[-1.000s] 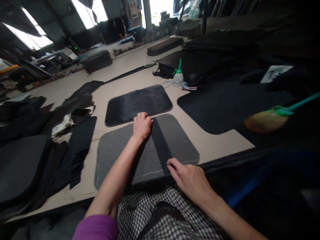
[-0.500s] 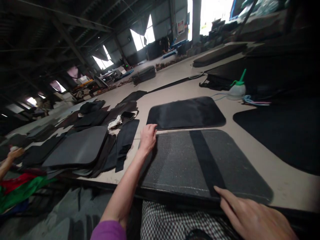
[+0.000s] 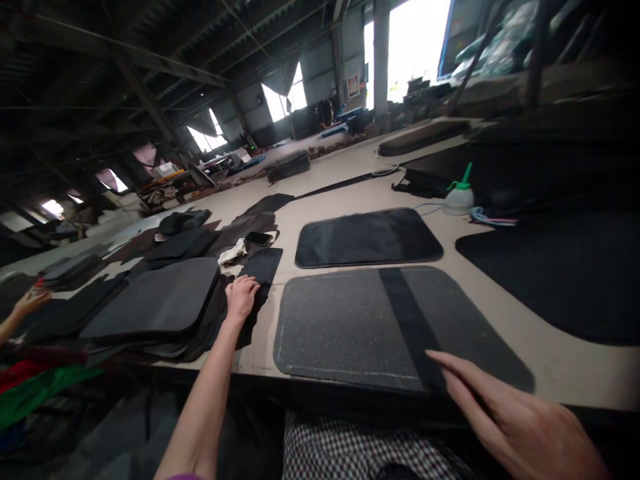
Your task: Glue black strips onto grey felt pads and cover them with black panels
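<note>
My left hand has its fingers curled down onto a pile of black strips left of the mat; the fingertips are partly hidden. A dark grey mat with rounded corners and a pale line along its edge lies flat in front of me. Across it runs a single black strip. My right hand pinches the near end of this strip between forefinger and thumb, at the table's front edge. Just behind the mat lies a glossy black panel.
Stacked dark mats stand on the left, near a white crumpled cloth and a phone. A green-nozzled bottle is at back right, by a large black sheet. Another person's hand shows at far left.
My left hand has left the mat's far left corner and moved left onto the strip pile. The right hand stays at the strip's near end. The view has shifted slightly.
</note>
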Demonstrator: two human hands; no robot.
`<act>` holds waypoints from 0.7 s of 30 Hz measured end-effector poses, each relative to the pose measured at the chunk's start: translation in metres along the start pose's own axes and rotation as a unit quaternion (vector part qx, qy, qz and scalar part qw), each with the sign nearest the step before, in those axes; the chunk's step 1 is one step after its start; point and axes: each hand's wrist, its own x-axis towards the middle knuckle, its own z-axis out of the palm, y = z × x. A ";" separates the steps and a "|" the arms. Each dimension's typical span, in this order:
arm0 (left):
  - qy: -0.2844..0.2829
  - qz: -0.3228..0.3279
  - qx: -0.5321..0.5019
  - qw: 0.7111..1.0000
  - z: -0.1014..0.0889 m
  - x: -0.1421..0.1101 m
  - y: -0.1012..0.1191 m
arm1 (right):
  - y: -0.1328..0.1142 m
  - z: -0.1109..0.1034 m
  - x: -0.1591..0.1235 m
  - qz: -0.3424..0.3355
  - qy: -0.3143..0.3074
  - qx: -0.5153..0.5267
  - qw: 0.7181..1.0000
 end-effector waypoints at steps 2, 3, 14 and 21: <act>0.035 -0.019 -0.029 0.999 -0.014 0.004 -0.001 | -0.007 -0.004 0.001 -0.019 0.012 0.042 0.999; 0.054 -0.026 -0.044 0.997 -0.025 0.005 0.000 | -0.010 -0.007 0.002 -0.028 0.019 0.064 0.997; -0.102 -0.045 -0.366 0.924 -0.119 -0.101 0.107 | -0.089 -0.041 0.059 -0.109 0.021 0.277 0.954; -0.398 -0.106 -0.419 0.809 -0.094 -0.175 0.144 | -0.130 -0.039 0.061 0.053 -0.239 0.612 0.752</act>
